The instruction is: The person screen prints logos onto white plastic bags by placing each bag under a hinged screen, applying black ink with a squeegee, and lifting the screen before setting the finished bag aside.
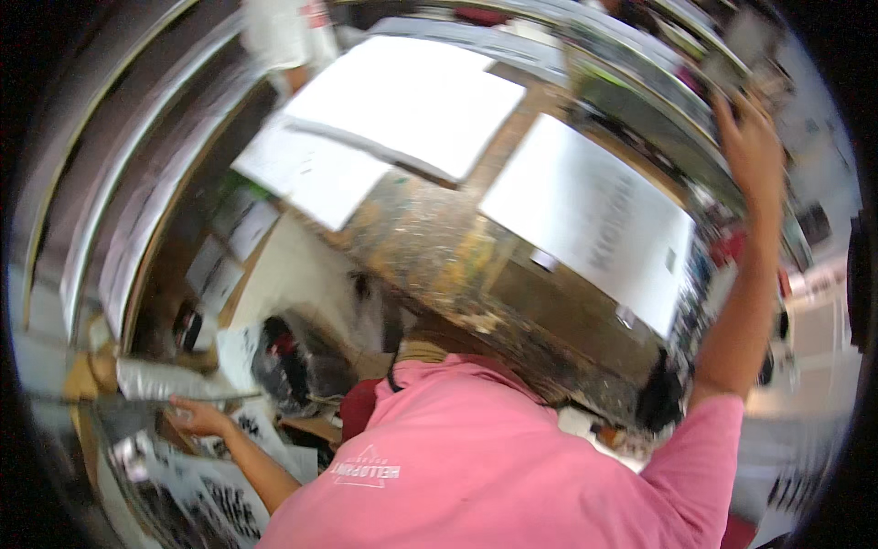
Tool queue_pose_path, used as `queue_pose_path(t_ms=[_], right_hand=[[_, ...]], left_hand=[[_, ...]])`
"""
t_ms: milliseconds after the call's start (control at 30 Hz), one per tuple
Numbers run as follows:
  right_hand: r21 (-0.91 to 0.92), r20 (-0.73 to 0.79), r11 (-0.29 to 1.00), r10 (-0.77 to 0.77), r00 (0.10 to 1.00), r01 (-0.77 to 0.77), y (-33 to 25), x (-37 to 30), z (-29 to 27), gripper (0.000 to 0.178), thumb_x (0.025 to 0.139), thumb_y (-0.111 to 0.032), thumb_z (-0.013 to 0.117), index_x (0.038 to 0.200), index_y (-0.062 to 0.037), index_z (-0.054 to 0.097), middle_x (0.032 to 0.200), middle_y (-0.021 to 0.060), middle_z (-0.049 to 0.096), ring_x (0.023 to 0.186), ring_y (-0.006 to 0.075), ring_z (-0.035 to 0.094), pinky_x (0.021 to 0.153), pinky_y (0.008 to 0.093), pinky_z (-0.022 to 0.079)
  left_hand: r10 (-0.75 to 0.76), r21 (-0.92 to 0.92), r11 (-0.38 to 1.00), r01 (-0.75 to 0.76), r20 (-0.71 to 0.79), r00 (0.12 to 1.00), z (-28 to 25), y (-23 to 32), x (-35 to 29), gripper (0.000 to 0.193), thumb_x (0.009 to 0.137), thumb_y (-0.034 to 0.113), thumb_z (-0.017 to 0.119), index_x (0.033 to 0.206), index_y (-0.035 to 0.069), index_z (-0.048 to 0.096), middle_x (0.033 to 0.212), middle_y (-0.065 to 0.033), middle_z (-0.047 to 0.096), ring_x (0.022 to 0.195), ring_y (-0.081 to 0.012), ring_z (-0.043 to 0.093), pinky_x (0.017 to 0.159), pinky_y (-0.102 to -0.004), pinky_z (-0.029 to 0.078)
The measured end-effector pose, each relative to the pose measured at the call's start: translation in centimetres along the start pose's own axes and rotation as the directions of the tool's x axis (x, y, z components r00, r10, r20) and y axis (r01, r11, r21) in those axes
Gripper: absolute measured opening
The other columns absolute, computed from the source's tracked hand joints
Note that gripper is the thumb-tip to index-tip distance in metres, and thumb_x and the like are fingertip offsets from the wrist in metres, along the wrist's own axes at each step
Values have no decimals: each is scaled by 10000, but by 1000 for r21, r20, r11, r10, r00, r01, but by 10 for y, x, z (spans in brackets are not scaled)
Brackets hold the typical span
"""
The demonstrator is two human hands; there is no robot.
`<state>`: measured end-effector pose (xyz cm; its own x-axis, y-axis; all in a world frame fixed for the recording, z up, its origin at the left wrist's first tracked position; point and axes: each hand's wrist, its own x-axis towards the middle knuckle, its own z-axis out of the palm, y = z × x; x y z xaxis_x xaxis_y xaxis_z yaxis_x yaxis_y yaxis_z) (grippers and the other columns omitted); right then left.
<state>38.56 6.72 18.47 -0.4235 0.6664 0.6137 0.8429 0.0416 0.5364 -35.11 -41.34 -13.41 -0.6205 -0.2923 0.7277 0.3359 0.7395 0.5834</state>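
Low at the left, my left hand (197, 418) is closed at the thin bar-like edge of a frame (119, 403). Sheets with bold black print (224, 499) show below that edge. My right arm stretches up along the right side. At its end my right hand (754, 151) has its fingers apart, close to the edge of a long shelf (658, 87); blur hides whether it touches. Between my arms stands a worn, stained worktable (412, 229). On it lie a white sheet with faint dark print (594, 220) and a thick white board or stack (412, 101).
Another white sheet (311, 169) hangs over the table's left edge. Tall pale racks (119, 183) stand at the left. A person in a white top (283, 37) is beyond the table. A dark plastic-wrapped bundle (297, 361) sits on the floor side, left of the table.
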Motion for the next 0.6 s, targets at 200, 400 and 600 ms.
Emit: queue_pose_path(t_ms=[200,400,600], right_hand=[[352,4,874,357,934,-336,-59,-8,-50,518,980,-504,510,981,-2,638,803,194,653,746,316,619,773,415,505],[320,-39,905,309,950,-282,-73,-62,-44,614,925,-525,610,1323,-56,604,955,258,720,870,427,697,833,498,495],[412,314,892,51,948,-185,-118,-128,-35,624,914,-423,658,1314,42,541,1102,191,607,1041,359,592,881,486,433]], left_hand=[[833,-797,142,587,417,364,-15,306,-181,215,1057,156,572,1107,-39,646,1004,-77,694,849,-159,668,762,-276,536],[905,215,392,895,85,-417,-121,504,-228,741,1035,415,603,1491,-78,291,1303,-260,545,1174,-287,610,1081,-431,502],[750,485,366,794,352,-560,-112,498,-274,1110,969,636,573,1561,-63,-55,1504,-395,260,1376,-462,446,1174,-528,412]])
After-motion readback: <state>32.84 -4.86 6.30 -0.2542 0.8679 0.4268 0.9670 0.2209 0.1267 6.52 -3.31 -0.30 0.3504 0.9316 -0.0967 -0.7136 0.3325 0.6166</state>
